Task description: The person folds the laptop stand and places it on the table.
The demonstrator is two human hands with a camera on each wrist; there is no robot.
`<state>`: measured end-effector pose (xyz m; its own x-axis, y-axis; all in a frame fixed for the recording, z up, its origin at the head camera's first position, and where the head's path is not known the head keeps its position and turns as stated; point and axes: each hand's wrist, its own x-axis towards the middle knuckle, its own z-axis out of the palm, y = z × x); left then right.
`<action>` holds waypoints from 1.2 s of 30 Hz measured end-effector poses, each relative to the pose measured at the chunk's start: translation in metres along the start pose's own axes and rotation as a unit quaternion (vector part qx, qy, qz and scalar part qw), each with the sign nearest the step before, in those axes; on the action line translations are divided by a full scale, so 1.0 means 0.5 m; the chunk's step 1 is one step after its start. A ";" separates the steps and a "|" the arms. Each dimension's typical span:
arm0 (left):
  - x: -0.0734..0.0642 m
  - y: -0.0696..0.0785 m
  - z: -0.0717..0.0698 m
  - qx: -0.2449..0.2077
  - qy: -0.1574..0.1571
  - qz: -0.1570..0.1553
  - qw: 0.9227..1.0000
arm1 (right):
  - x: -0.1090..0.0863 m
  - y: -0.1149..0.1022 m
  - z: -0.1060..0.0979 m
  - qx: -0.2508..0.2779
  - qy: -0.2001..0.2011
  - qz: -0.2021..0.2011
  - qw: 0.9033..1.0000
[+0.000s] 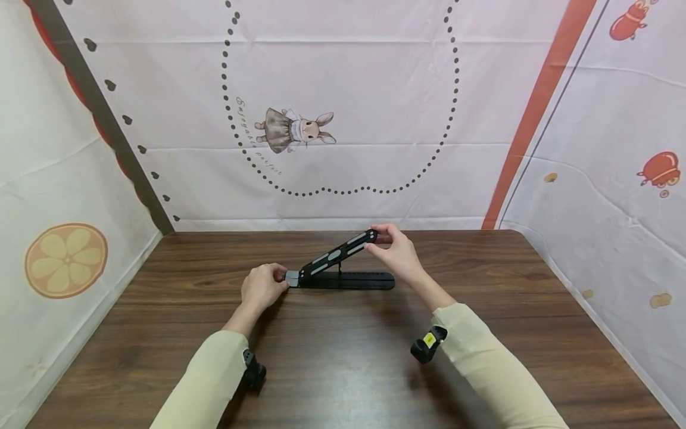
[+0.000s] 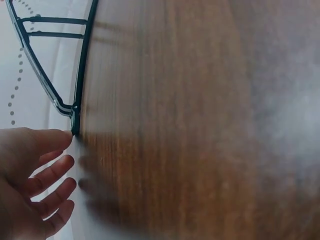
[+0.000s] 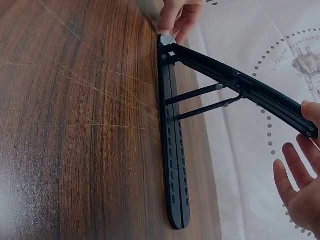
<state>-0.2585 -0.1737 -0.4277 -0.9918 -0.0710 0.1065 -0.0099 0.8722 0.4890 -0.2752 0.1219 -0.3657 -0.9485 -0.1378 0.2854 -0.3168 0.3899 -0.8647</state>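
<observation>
A black folding laptop stand (image 1: 334,255) with grey pads stands on the table, its slotted base bar (image 3: 175,165) flat on the wood. The upper arm (image 3: 250,90) slants up to the right, propped by two thin struts (image 3: 200,94). At the hinge end, my left hand (image 1: 261,286) pinches the grey tip between thumb and fingers; in the left wrist view the thumb (image 2: 47,140) touches that end. My right hand (image 1: 401,253) holds the raised end of the upper arm, thumb on one side and fingers on the other. The stand's struts reach the base's slots.
The brown wooden table (image 1: 343,351) carries the stand near its back edge. A printed cloth (image 1: 375,89) hangs behind it and along both sides. Black wrist cameras (image 1: 429,344) are worn at both sleeves. Fine scratches mark the wood.
</observation>
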 end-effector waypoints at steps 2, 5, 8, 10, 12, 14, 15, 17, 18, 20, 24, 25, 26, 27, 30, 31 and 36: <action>-0.001 0.002 -0.001 0.001 0.002 0.002 1.000 | 0.001 0.000 0.002 0.001 0.002 0.000 1.000; -0.006 0.008 -0.001 0.002 0.012 0.008 1.000 | 0.002 0.000 0.003 0.001 0.002 0.002 1.000; -0.013 0.017 0.000 0.006 0.027 0.021 0.999 | 0.002 0.000 0.003 -0.002 0.000 0.002 1.000; -0.017 0.026 0.001 0.007 0.036 0.033 0.999 | 0.001 0.000 0.002 -0.004 0.000 0.000 1.000; -0.021 0.036 0.003 0.007 0.043 0.049 0.998 | 0.001 0.000 0.002 -0.007 0.000 -0.003 1.000; -0.024 0.048 0.006 0.008 0.048 0.063 0.997 | 0.001 0.000 0.001 -0.008 0.002 -0.004 1.000; -0.025 0.053 0.008 0.009 0.050 0.070 0.996 | 0.002 0.000 0.002 -0.007 0.002 -0.004 1.000; -0.026 0.063 0.011 0.013 0.054 0.079 0.995 | 0.002 0.001 0.003 -0.009 0.005 -0.004 1.000; -0.026 0.066 0.014 0.015 0.056 0.079 0.995 | 0.002 0.001 0.004 -0.010 0.005 -0.005 1.000; -0.026 0.072 0.019 0.020 0.060 0.072 0.995 | 0.002 0.001 0.006 -0.007 0.008 -0.004 1.000; -0.025 0.078 0.032 0.013 0.061 0.050 0.997 | 0.002 0.002 0.008 -0.004 0.011 -0.002 1.000; -0.025 0.078 0.035 0.010 0.061 0.047 0.997 | 0.002 0.002 0.008 -0.003 0.013 0.000 1.000; -0.025 0.079 0.037 0.006 0.062 0.043 0.997 | 0.002 0.002 0.008 -0.003 0.013 0.000 1.000; -0.024 0.079 0.040 0.003 0.064 0.040 0.997 | 0.002 0.002 0.008 -0.004 0.014 0.000 1.000; -0.023 0.080 0.046 -0.001 0.073 0.035 0.997 | 0.001 0.000 0.008 -0.002 0.014 0.001 1.000; -0.022 0.081 0.046 -0.002 0.075 0.034 0.997 | 0.000 -0.001 0.009 0.000 0.015 0.001 1.000; -0.019 0.080 0.045 -0.005 0.071 0.034 0.997 | -0.003 -0.004 0.010 -0.006 0.016 0.014 1.000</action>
<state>-0.2524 -0.1273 -0.4288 -0.9621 -0.0803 0.2606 0.0586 0.8725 0.4851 -0.2732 0.1169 -0.3663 -0.9568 -0.0982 0.2738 -0.2897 0.4049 -0.8672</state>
